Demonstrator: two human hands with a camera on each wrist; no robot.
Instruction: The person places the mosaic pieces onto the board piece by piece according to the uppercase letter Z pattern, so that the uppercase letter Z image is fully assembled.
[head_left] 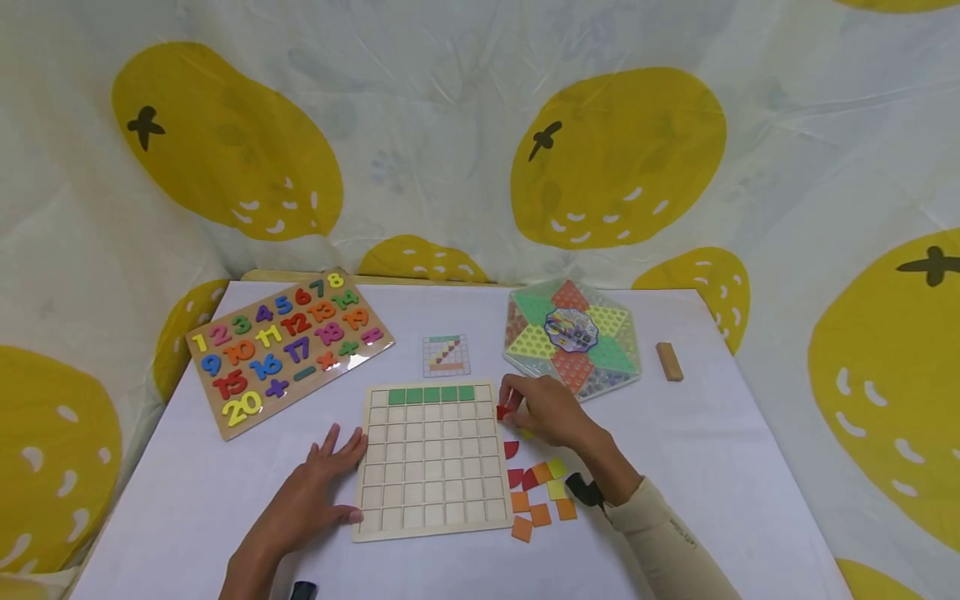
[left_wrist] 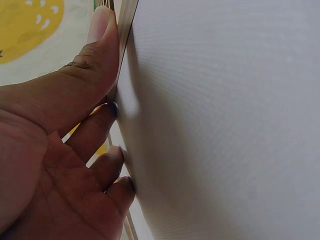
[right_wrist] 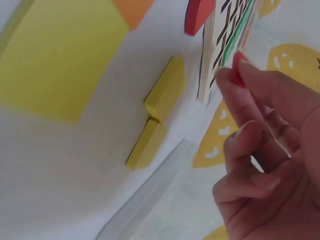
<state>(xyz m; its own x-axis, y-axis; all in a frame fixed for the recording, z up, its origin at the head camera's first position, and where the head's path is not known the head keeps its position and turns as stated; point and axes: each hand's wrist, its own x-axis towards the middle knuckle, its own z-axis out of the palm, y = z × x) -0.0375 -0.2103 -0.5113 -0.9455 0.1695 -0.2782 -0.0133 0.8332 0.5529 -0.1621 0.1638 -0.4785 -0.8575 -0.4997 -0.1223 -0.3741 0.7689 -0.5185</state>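
A wooden grid board (head_left: 433, 471) lies on the white table, with several green square tiles (head_left: 431, 395) in a row along its top. My left hand (head_left: 300, 504) touches the board's left edge, thumb and fingers spread along it. Between thumb and fingertip, my right hand (head_left: 551, 408) pinches a small red tile (right_wrist: 238, 70) just off the board's upper right edge. Below that hand are loose red tiles (head_left: 512, 450), orange tiles (head_left: 540, 515) and yellow tiles (head_left: 557, 489), some quarter-round and some square. Yellow tiles (right_wrist: 166, 89) also lie near it in the right wrist view.
Behind the grid board lies a small pattern card (head_left: 446, 356). A number puzzle board (head_left: 292, 350) is at the back left. At the back right are a wrapped star-patterned hexagonal game board (head_left: 572, 333) and a small wooden block (head_left: 669, 362). A patterned cloth hangs behind the table.
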